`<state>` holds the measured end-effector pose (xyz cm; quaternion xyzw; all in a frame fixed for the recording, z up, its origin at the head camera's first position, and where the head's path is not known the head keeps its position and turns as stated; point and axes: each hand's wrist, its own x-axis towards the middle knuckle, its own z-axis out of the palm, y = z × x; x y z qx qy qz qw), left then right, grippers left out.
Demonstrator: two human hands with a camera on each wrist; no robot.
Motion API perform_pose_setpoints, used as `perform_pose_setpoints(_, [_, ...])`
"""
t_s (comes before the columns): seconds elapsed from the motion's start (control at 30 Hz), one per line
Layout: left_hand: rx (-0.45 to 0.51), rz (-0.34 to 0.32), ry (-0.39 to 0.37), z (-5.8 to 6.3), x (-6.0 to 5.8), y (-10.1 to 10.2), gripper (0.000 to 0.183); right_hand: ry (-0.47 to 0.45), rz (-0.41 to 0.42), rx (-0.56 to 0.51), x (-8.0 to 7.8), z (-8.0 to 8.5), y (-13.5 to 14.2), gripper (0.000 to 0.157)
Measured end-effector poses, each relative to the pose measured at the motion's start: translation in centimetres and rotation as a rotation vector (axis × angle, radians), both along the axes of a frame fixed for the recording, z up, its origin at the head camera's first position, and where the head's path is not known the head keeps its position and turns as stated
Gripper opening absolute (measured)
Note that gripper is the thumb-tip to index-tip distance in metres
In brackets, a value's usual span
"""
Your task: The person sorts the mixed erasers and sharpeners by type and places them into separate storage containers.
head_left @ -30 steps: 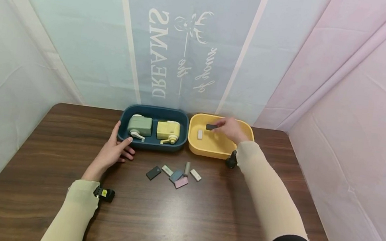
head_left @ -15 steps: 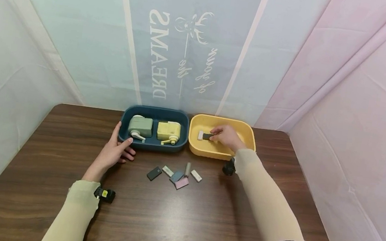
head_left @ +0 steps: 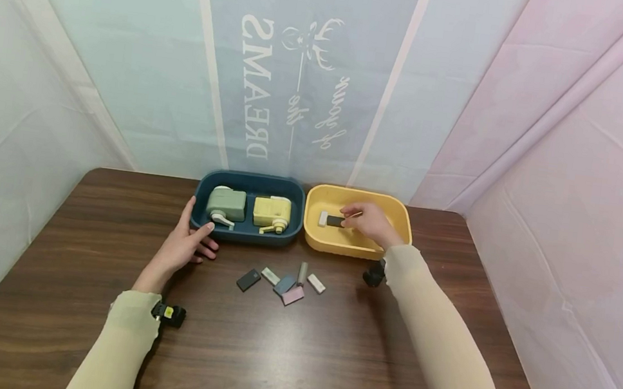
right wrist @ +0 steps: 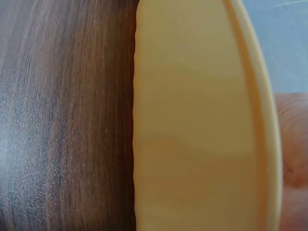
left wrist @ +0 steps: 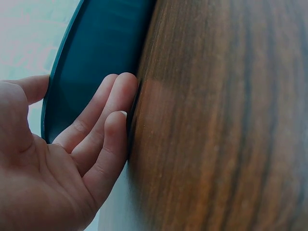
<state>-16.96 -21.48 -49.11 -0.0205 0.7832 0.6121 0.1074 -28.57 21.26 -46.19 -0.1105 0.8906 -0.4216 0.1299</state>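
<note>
A navy bin (head_left: pixel 245 236) at the table's back holds a green crank pencil sharpener (head_left: pixel 229 202) and a yellow crank pencil sharpener (head_left: pixel 270 211). My left hand (head_left: pixel 181 243) touches this bin's front left corner, its fingers mostly straight; the left wrist view shows several fingers (left wrist: pixel 118 91) along the outer wall. In the yellow bin (head_left: pixel 334 248) beside it lie a white eraser-like block (head_left: pixel 323 218) and a dark eraser-like block (head_left: pixel 335 221), end to side. My right hand (head_left: pixel 371 222) reaches in, thumb tip at the dark block's right end, index finger above and apart from the thumb.
In front of the bins lies a loose group: a black block (head_left: pixel 248 279), a pale green block (head_left: pixel 270 276), a blue block (head_left: pixel 285 285), a pink block (head_left: pixel 293 295), a grey-brown piece (head_left: pixel 302 274) and a white block (head_left: pixel 316 283). A fabric curtain (head_left: pixel 301 89) hangs behind the table.
My right hand brought the dark block forward and down beside the white one, then shifted slightly right while the block stayed. The left hand has kept its place.
</note>
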Motion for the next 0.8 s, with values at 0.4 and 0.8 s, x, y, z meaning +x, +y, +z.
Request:
perform_pose_setpoints(0.4, [0.005,-0.011,0.013,1.4,1.1,0.5,0.081,0.065,0.029,-0.046,1.3,1.0,-0.3,0.038])
perform_pose_setpoints(0.8, [-0.025,0.013,0.050,-0.9,0.7,0.2,0.080,0.175,0.076,-0.066,3.7,2.0,-0.3,0.031])
